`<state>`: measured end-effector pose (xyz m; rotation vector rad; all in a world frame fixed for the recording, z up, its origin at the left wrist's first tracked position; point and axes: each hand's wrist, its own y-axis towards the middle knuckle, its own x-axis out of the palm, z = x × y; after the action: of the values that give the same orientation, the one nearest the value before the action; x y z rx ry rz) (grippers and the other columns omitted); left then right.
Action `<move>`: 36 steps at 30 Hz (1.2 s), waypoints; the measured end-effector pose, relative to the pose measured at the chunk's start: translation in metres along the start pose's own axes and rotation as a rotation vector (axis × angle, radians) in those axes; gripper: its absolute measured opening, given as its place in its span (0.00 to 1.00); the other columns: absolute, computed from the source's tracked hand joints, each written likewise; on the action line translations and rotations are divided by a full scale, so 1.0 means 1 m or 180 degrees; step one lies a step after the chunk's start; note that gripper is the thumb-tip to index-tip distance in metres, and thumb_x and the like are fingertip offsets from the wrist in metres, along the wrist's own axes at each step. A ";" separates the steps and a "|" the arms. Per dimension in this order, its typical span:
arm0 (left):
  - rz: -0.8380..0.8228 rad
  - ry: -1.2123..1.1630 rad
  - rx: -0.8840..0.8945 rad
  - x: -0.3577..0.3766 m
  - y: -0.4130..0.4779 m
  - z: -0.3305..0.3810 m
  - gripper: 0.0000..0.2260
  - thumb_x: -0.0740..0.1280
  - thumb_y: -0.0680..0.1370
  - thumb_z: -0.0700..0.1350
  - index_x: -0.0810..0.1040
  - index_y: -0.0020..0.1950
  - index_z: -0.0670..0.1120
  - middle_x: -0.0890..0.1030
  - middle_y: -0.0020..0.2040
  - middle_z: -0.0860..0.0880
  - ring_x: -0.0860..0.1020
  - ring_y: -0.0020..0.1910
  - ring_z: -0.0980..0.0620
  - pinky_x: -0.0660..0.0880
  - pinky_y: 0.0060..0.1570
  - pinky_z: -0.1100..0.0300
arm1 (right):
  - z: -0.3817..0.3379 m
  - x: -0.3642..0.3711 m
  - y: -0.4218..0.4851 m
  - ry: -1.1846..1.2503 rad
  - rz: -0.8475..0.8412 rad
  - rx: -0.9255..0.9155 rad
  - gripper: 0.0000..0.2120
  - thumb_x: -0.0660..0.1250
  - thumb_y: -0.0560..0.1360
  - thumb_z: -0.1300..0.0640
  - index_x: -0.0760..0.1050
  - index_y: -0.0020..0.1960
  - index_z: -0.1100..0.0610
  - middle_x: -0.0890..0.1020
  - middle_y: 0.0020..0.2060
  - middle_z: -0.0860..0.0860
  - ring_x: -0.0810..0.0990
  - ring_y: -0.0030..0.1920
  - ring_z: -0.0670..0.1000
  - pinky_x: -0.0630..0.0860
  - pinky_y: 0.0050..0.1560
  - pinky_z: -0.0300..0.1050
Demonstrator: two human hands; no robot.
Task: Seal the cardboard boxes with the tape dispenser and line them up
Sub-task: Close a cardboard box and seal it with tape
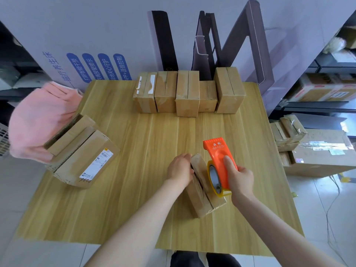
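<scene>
left hand (180, 168) fingers clamped on the small box (200, 185), light and stiff-looking, right hand (239, 177) fingers wrapped round the tape dispenser (221, 162).

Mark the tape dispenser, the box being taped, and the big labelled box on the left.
tape dispenser (221, 160): head view, on its orange body.
box being taped (200, 197): head view, on its top flap.
big labelled box (86, 157): head view, on its top face.

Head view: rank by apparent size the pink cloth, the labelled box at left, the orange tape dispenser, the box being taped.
1. Pink cloth, partly hidden behind the box.
2. Labelled box.
3 and 4. Orange tape dispenser and box being taped look alike; hands cover parts of both, so unranked.
</scene>
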<state>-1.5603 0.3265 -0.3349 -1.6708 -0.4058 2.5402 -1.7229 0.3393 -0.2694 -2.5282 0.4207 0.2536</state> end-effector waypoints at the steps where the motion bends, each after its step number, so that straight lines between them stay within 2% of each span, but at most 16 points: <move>1: -0.0171 0.0109 -0.0055 -0.005 0.005 0.003 0.21 0.65 0.76 0.41 0.69 0.69 0.48 0.74 0.65 0.49 0.75 0.60 0.47 0.71 0.52 0.57 | 0.000 0.000 0.000 0.0018 -0.0003 0.0011 0.19 0.70 0.74 0.47 0.74 0.34 0.62 0.76 0.29 0.54 0.73 0.28 0.51 0.69 0.29 0.41; 4: -0.0699 0.0473 -0.0069 -0.018 0.014 0.011 0.21 0.65 0.76 0.42 0.68 0.69 0.50 0.74 0.64 0.50 0.76 0.59 0.46 0.73 0.48 0.56 | 0.000 0.000 0.000 0.0067 -0.0006 0.0065 0.19 0.70 0.74 0.47 0.75 0.35 0.61 0.77 0.29 0.54 0.74 0.29 0.52 0.70 0.30 0.42; 7: -0.1032 0.0715 -0.0040 -0.027 0.021 0.019 0.17 0.61 0.75 0.41 0.72 0.62 0.51 0.76 0.59 0.52 0.77 0.57 0.47 0.70 0.44 0.58 | 0.001 -0.001 0.000 0.0041 -0.0003 0.0077 0.19 0.70 0.75 0.47 0.75 0.35 0.62 0.75 0.28 0.53 0.73 0.28 0.50 0.69 0.28 0.40; 9: -0.1292 0.0738 -0.0015 -0.032 0.026 0.024 0.14 0.59 0.74 0.40 0.72 0.59 0.51 0.78 0.55 0.52 0.77 0.54 0.47 0.69 0.45 0.56 | 0.001 0.000 0.001 0.0075 0.0001 0.0083 0.21 0.70 0.74 0.47 0.76 0.37 0.65 0.75 0.29 0.54 0.73 0.29 0.51 0.69 0.29 0.41; 12: -0.1610 0.0693 0.0011 -0.038 0.031 0.025 0.15 0.58 0.74 0.41 0.68 0.60 0.52 0.77 0.55 0.51 0.75 0.51 0.47 0.69 0.48 0.54 | 0.001 0.000 0.002 0.0120 0.0007 0.0125 0.19 0.70 0.74 0.47 0.74 0.35 0.61 0.76 0.29 0.54 0.74 0.30 0.51 0.70 0.30 0.42; 15: -0.1550 0.0431 -0.0184 -0.033 0.030 0.023 0.17 0.58 0.75 0.42 0.69 0.62 0.53 0.77 0.57 0.52 0.75 0.53 0.47 0.70 0.49 0.55 | 0.003 -0.002 0.003 0.0131 0.0036 0.0144 0.19 0.70 0.74 0.46 0.74 0.35 0.61 0.76 0.29 0.54 0.74 0.29 0.51 0.70 0.30 0.42; 18: -0.1027 0.0187 -0.0447 -0.024 0.022 0.022 0.19 0.63 0.74 0.41 0.69 0.65 0.52 0.75 0.60 0.50 0.73 0.60 0.46 0.73 0.53 0.54 | 0.004 -0.004 0.003 0.0125 0.0018 0.0142 0.19 0.69 0.74 0.46 0.75 0.38 0.62 0.76 0.29 0.54 0.73 0.29 0.51 0.69 0.30 0.41; 20: -0.0541 0.0360 -0.0150 -0.018 0.020 0.019 0.27 0.69 0.72 0.40 0.67 0.69 0.49 0.71 0.64 0.49 0.68 0.65 0.45 0.71 0.57 0.54 | 0.005 -0.004 0.002 0.0097 -0.0005 0.0109 0.19 0.69 0.74 0.46 0.76 0.37 0.62 0.76 0.29 0.54 0.73 0.29 0.51 0.69 0.30 0.41; 23: -0.0220 0.0337 0.0338 -0.019 0.021 0.015 0.32 0.73 0.68 0.38 0.66 0.70 0.50 0.69 0.65 0.51 0.68 0.64 0.46 0.69 0.55 0.58 | 0.007 -0.003 0.002 0.0054 -0.0005 0.0049 0.20 0.70 0.74 0.46 0.77 0.35 0.62 0.75 0.27 0.53 0.73 0.28 0.51 0.68 0.29 0.41; 25: -0.0271 0.0548 0.0685 -0.023 0.025 0.017 0.32 0.74 0.67 0.38 0.67 0.68 0.51 0.68 0.67 0.51 0.67 0.67 0.47 0.65 0.63 0.57 | 0.006 -0.004 0.003 0.0042 0.0009 0.0032 0.20 0.70 0.74 0.46 0.75 0.33 0.61 0.74 0.25 0.51 0.72 0.27 0.50 0.67 0.27 0.40; 27: -0.0489 0.1171 0.1182 -0.028 0.033 0.021 0.30 0.75 0.68 0.42 0.69 0.68 0.50 0.67 0.70 0.52 0.63 0.71 0.49 0.59 0.68 0.55 | 0.006 -0.004 0.003 0.0019 0.0020 0.0022 0.20 0.70 0.74 0.46 0.74 0.32 0.60 0.74 0.25 0.51 0.71 0.26 0.49 0.67 0.27 0.40; 28: -0.0633 0.1266 0.1220 -0.030 0.038 0.020 0.30 0.75 0.68 0.45 0.69 0.68 0.51 0.68 0.70 0.52 0.63 0.71 0.50 0.58 0.69 0.56 | 0.006 -0.005 0.003 0.0021 0.0018 0.0021 0.20 0.70 0.74 0.46 0.74 0.32 0.60 0.74 0.25 0.51 0.72 0.26 0.49 0.67 0.27 0.39; 30: -0.0841 0.1154 0.1002 -0.030 0.046 0.015 0.34 0.77 0.66 0.49 0.68 0.70 0.55 0.70 0.69 0.51 0.66 0.68 0.49 0.59 0.68 0.56 | 0.006 -0.005 0.003 0.0040 0.0002 0.0037 0.19 0.69 0.74 0.46 0.76 0.34 0.61 0.76 0.26 0.52 0.73 0.27 0.49 0.68 0.27 0.40; 33: -0.1005 0.0717 0.0654 -0.029 0.047 0.012 0.37 0.78 0.65 0.47 0.68 0.71 0.57 0.70 0.69 0.52 0.69 0.67 0.45 0.65 0.66 0.52 | 0.006 -0.005 0.003 0.0068 -0.0011 0.0061 0.20 0.70 0.74 0.46 0.76 0.35 0.61 0.77 0.28 0.53 0.74 0.28 0.50 0.70 0.29 0.41; 36: -0.1076 0.0182 0.0345 -0.030 0.045 0.012 0.28 0.77 0.66 0.41 0.74 0.64 0.53 0.75 0.63 0.53 0.75 0.61 0.46 0.75 0.56 0.52 | 0.007 -0.004 0.003 0.0088 0.0020 0.0061 0.20 0.70 0.74 0.46 0.76 0.35 0.61 0.76 0.28 0.53 0.74 0.29 0.51 0.69 0.30 0.42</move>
<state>-1.5558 0.2751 -0.3157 -1.4884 -0.4896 2.2249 -1.7286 0.3415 -0.2755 -2.5146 0.4398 0.2162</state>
